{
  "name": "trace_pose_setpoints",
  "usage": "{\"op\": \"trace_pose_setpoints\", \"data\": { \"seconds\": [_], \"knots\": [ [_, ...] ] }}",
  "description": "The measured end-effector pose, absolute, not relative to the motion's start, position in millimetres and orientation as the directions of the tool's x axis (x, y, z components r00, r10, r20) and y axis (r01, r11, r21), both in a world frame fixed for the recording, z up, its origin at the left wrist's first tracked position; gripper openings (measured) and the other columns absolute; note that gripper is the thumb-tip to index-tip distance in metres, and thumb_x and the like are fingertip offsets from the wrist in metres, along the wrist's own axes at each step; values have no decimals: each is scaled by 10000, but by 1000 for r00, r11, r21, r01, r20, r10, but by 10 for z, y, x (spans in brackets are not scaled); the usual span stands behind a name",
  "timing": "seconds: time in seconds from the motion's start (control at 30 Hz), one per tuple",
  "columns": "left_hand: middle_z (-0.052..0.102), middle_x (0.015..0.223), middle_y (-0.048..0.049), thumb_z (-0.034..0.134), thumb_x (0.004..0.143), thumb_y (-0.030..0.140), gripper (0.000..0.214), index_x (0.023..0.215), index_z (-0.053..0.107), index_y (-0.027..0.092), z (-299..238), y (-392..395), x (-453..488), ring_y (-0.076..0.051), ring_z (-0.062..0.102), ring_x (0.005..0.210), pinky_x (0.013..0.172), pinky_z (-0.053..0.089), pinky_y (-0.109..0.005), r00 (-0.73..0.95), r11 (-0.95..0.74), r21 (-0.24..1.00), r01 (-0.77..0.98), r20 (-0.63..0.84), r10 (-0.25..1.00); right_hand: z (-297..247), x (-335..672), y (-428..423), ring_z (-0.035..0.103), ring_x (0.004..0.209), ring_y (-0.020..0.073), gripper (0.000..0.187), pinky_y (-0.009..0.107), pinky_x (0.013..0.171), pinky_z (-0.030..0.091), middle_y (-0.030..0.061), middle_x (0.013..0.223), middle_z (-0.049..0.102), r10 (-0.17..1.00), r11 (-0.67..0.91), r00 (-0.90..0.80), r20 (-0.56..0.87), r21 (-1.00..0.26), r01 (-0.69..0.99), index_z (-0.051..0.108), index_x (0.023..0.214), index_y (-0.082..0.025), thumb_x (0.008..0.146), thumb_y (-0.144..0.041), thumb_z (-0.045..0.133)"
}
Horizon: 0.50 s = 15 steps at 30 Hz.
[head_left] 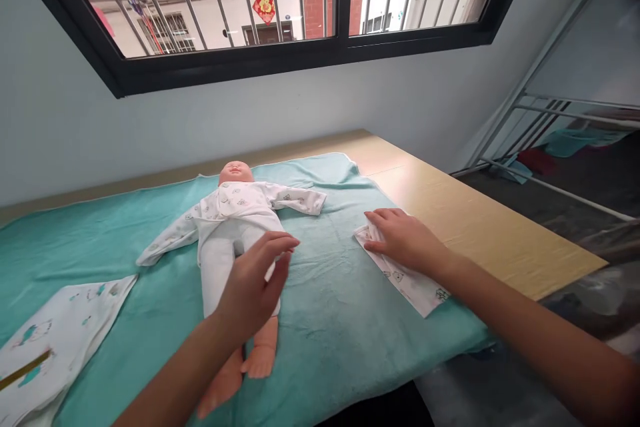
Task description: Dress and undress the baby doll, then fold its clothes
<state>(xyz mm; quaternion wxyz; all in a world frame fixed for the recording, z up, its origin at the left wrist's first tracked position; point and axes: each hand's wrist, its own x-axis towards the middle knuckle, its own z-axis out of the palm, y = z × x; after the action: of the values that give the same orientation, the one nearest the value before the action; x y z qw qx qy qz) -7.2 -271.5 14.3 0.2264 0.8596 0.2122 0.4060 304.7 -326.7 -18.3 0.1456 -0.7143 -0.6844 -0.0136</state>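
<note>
A baby doll (235,213) lies on its back in the middle of the frame, head toward the wall and bare feet toward the lower edge; it wears a white printed top with the sleeves spread out to either side, and white trousers (216,273). It rests on a teal towel (325,320) that covers most of a wooden counter (480,227); the bare wood shows at the right of the frame.

The left hand (253,283) is held over the doll's legs, just below centre; its grip is loosely spread, fingers curved and apart from the thumb, pinching nothing; whether the palm touches the trousers cannot be told.

The right hand (403,239) lies palm down, right of centre, on a small folded white cloth (413,287) with a faint print; its grip is flat and spread, fingers pressing the cloth's upper end rather than closing on it. The cloth sits at the towel's right edge, well apart from the doll, and runs diagonally under the wrist.

At the lower left of the frame another white printed cloth (60,340) lies on the towel; a barred window (300,7) fills the upper frame; a metal bed frame (550,113) stands at the far right.
</note>
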Motion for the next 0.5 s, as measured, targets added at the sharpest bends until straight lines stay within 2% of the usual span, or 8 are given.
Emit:
{"op": "trace_pose_setpoints", "data": {
  "seconds": [0.07, 0.13, 0.27, 0.37, 0.43, 0.5],
  "knots": [
    [678, 1116, -42, 515, 916, 136, 329, 1184, 599, 307, 164, -2863, 59, -183, 670, 936, 793, 547, -321, 667, -784, 603, 148, 524, 530, -191, 2959, -3226, 586, 1014, 328, 209, 406, 751, 473, 132, 1059, 666, 968, -75, 104, 228, -132, 988, 646, 1037, -211, 849, -297, 620],
    [671, 1136, -43, 495, 935, 151, 344, 1225, 570, 320, 166, -2974, 136, -179, 667, 951, 801, 557, -325, 725, -749, 646, 148, 444, 526, -185, 2985, -3216, 590, 928, 284, 118, 358, 683, 449, 111, 985, 651, 964, -80, 119, 237, -168, 982, 621, 949, -214, 852, -195, 557],
    [668, 1172, -44, 499, 942, 206, 334, 1237, 584, 336, 186, -3000, 199, -203, 658, 1010, 838, 561, -350, 806, -695, 691, 196, 291, 516, -165, 3235, -3331, 577, 847, 227, 117, 346, 718, 450, 73, 945, 620, 936, -30, 150, 317, -354, 935, 564, 877, -219, 810, -132, 524],
    [683, 1161, -42, 540, 921, 241, 312, 1208, 627, 328, 240, -2872, 300, -219, 658, 1030, 869, 553, -360, 819, -673, 707, 219, 243, 521, -200, 3379, -3493, 573, 838, 219, 118, 352, 742, 463, 64, 917, 599, 884, -31, 237, 404, -453, 891, 511, 793, -224, 778, -108, 496],
    [701, 1128, -45, 571, 902, 266, 284, 1168, 659, 313, 270, -2773, 459, -224, 671, 997, 834, 555, -348, 805, -645, 732, 219, 239, 543, -250, 3416, -3575, 586, 923, 230, 129, 363, 802, 474, 75, 1000, 606, 842, -5, 283, 460, -518, 855, 524, 824, -224, 759, -114, 505],
    [713, 1102, -59, 591, 884, 291, 254, 1120, 684, 281, 270, -2687, 709, -233, 680, 960, 786, 551, -337, 800, -615, 756, 223, 219, 559, -300, 3413, -3608, 579, 1033, 253, 189, 380, 861, 481, 96, 1118, 599, 811, -16, 350, 469, -579, 815, 563, 941, -215, 761, -161, 545]
  ]
}}
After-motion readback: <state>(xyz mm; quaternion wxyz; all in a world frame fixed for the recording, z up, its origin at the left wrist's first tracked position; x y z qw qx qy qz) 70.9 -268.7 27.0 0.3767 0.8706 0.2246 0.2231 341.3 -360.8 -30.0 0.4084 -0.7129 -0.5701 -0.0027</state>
